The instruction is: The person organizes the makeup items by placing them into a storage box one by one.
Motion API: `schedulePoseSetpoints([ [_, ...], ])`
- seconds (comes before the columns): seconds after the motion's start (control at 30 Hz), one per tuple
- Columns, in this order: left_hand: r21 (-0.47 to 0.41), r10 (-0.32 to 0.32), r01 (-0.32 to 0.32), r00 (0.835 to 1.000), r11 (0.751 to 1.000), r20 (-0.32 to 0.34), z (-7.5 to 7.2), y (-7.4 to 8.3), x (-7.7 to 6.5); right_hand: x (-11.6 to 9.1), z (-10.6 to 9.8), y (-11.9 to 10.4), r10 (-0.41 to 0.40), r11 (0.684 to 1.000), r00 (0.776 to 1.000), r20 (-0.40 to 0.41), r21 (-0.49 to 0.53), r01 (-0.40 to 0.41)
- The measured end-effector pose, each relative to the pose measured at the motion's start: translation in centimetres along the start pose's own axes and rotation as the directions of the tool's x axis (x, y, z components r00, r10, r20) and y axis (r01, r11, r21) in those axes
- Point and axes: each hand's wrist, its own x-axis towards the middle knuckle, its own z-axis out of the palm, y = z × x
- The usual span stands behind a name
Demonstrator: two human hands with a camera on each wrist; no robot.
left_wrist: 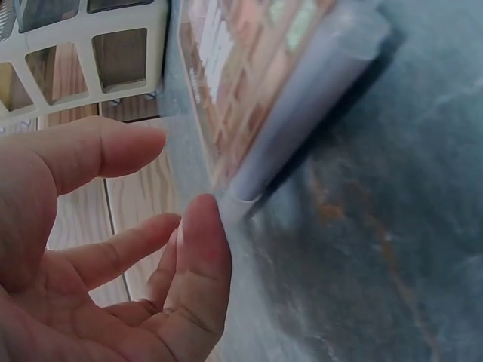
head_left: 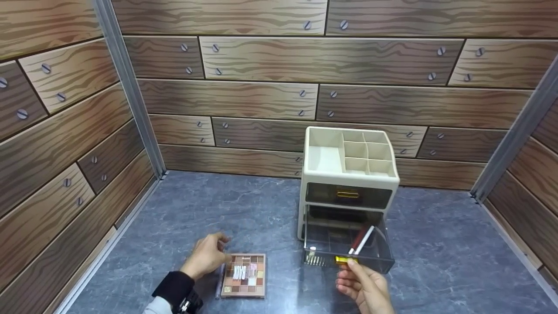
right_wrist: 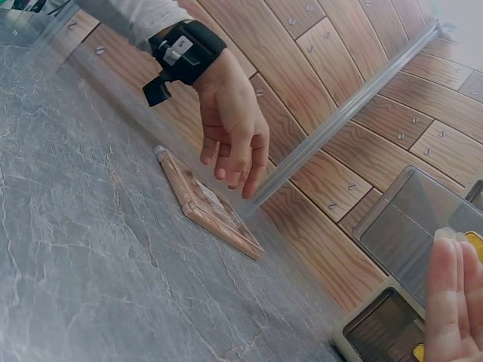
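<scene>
My left hand (head_left: 207, 255) hovers at the upper left edge of an eyeshadow palette (head_left: 244, 291), fingers loosely bent and nothing between them. Along the palette's left side lies a slim, pale translucent tube (left_wrist: 317, 98). With thumb and fingers, my right hand (head_left: 368, 285) pinches the gold drawer handle (head_left: 343, 259). That smoky clear drawer (head_left: 383, 261) is pulled out of a cream desktop organizer (head_left: 307, 185). Inside it, a dark red stick (head_left: 359, 239) and a white stick (head_left: 365, 240) lean toward the front, with small light items (head_left: 314, 259) at the left corner.
Above the pulled-out drawer, a second drawer (head_left: 320, 194) with a gold handle is closed. Divided compartments (head_left: 324, 159) form the organizer's top. Wood-patterned walls (head_left: 261, 100) with metal corner strips (head_left: 130, 87) enclose the grey marbled tabletop (head_left: 226, 205).
</scene>
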Motion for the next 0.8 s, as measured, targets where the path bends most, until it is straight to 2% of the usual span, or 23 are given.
schedulePoseSetpoints([
  [0.13, -0.061, -0.028, 0.029, 0.999, 0.998, 0.022, 0.3, -0.6, -0.4, 0.0, -0.1, 0.1, 0.008, 1.0, 1.0, -0.008, 0.005, -0.008],
  [0.33, -0.069, -0.041, 0.042, 0.999, 0.997, 0.014, 0.8, -1.3, -0.7, 0.1, -0.2, 0.2, -0.002, 1.0, 1.0, 0.016, 0.015, 0.002],
  [0.5, -0.147, -0.077, 0.082, 0.996, 0.986, 0.043, 0.8, -1.5, -0.8, 0.1, -0.1, 0.1, -0.018, 1.0, 1.0, 0.026, 0.019, 0.017],
  [0.67, -0.156, -0.057, 0.064, 0.997, 0.986, 0.05, 0.6, -1.7, -0.9, 0.1, -0.1, 0.1, -0.022, 1.0, 1.0, 0.022, 0.015, 0.022],
  [0.8, -0.166, -0.091, 0.103, 0.993, 0.981, 0.075, 0.6, -1.9, -0.9, 0.0, -0.1, 0.1, 0.003, 1.0, 1.0, 0.001, 0.01, -0.003],
])
